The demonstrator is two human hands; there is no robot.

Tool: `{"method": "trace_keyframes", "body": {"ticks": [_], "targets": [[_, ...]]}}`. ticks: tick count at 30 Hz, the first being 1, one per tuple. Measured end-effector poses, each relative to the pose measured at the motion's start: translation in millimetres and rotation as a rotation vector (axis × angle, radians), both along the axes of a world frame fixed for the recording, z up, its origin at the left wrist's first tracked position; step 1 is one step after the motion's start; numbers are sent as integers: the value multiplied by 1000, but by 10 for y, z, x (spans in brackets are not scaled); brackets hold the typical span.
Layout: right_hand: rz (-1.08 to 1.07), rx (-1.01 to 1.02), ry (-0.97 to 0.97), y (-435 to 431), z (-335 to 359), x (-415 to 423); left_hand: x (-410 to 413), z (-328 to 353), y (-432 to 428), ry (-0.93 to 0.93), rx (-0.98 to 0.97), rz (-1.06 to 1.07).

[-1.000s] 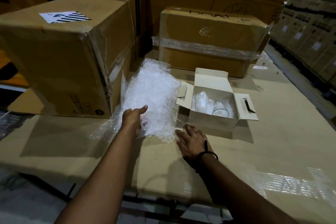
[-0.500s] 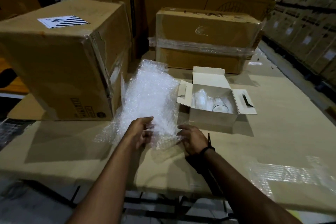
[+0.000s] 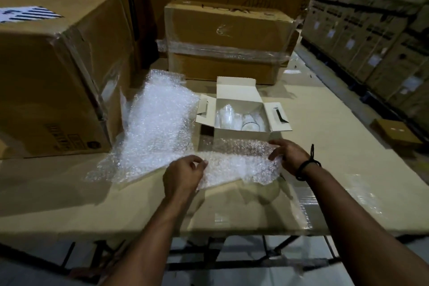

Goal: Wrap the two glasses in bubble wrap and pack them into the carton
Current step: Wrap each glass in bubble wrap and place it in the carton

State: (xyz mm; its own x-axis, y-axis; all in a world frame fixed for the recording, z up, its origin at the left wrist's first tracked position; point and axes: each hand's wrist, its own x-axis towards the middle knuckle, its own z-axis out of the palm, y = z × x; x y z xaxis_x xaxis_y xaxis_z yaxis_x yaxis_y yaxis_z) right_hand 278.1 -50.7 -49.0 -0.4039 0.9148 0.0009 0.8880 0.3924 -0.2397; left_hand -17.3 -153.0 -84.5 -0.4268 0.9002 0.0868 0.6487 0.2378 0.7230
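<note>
A small white carton [image 3: 239, 132] stands open on the table, flaps spread, with two clear glasses [image 3: 226, 116] [image 3: 250, 125] inside. A pile of bubble wrap [image 3: 157, 127] lies to its left. One sheet of bubble wrap [image 3: 234, 162] is stretched in front of the carton between my hands. My left hand [image 3: 183, 174] pinches the sheet's left part with curled fingers. At the sheet's right edge, my right hand [image 3: 286, 154], with a black band at the wrist, grips it.
A large brown box [image 3: 55, 72] stands at the left against the bubble wrap pile. A film-wrapped brown box [image 3: 227, 39] sits behind the carton. Stacked cartons [image 3: 371, 30] line the right side. A small flat brown box [image 3: 394, 132] lies on the floor at right. The table's front edge [image 3: 209, 232] is near me.
Both hands took hold of a bubble wrap sheet. My right hand has moved right, pulling the sheet out in front of the carton, while my left hand holds its other side.
</note>
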Motion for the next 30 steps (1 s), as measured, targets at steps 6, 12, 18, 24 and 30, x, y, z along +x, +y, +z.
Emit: {"method": "trace_keyframes", "body": {"ticks": [6,12,18,24,30], "targets": [[-111,-33,-1,-15,125,109,196,-85,-90,331,-78,-374],[-119,-109,413,-184,244,25,414,-144,-122,281,167,-457],[36,-252,-281,-272,-177,-153,446,-94,-197,94,163,-446],[11,-105,-190,-453,-447,-40,419,36,-216,416,-240,229],[52,-178,-180,-471,-491,-91,378,88,-182,443,-462,96]]}}
